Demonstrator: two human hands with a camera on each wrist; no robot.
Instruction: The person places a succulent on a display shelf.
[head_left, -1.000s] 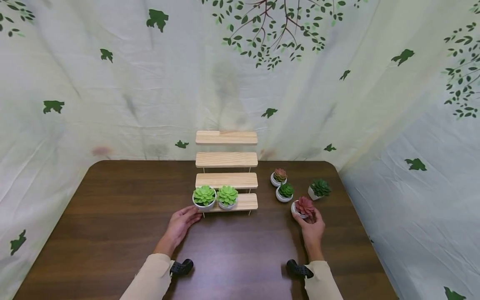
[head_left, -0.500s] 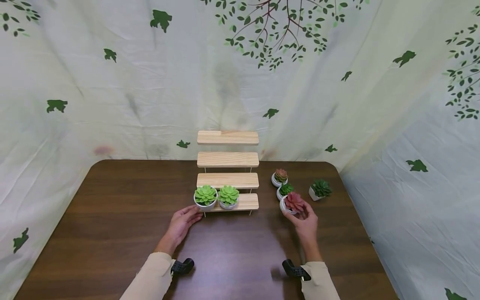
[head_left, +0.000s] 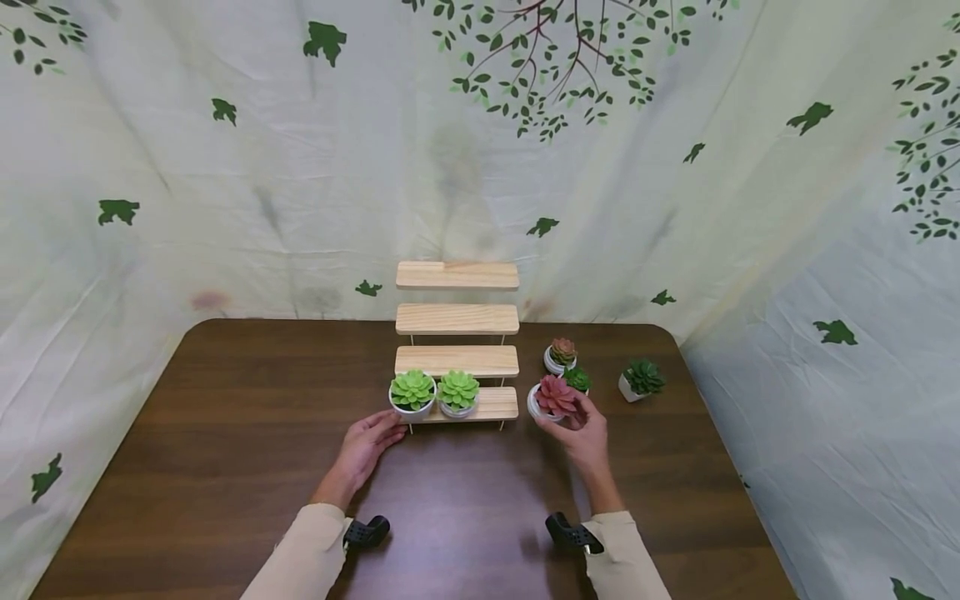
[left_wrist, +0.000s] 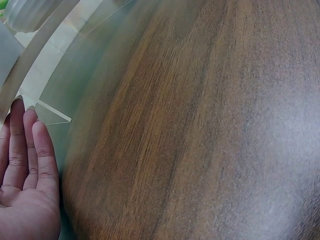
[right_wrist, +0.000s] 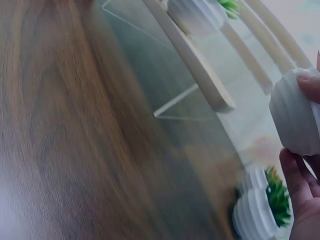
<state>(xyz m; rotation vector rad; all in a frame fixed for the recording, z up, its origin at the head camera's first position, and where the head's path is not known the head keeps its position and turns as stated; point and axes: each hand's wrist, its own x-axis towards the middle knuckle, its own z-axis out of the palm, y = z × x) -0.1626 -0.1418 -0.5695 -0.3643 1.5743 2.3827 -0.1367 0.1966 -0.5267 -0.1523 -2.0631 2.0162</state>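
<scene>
My right hand (head_left: 587, 443) grips a red potted succulent (head_left: 555, 395) by its ribbed white pot (right_wrist: 294, 116), thumb on one side and fingers on the other. It is held to the right of the lowest step of a tiered wooden shelf (head_left: 497, 405). Two light-green potted succulents stand on that step, one at its left end (head_left: 412, 390) and another (head_left: 458, 390) beside it. My left hand (head_left: 364, 448) lies by the step's left end, its straight fingertips (left_wrist: 18, 102) right at the board and below the left pot.
Right of the shelf stand a reddish-brown succulent (head_left: 562, 350) and a dark-green one (head_left: 577, 379), partly hidden behind the held plant. Another dark-green plant (head_left: 642, 377) in a white pot is farther right. A leaf-print curtain (head_left: 300, 183) hangs behind the brown table (head_left: 247, 400).
My right hand has carried the red succulent leftward, past the front of the dark-green one and closer to the shelf. The left hand stays at the step's left end.
</scene>
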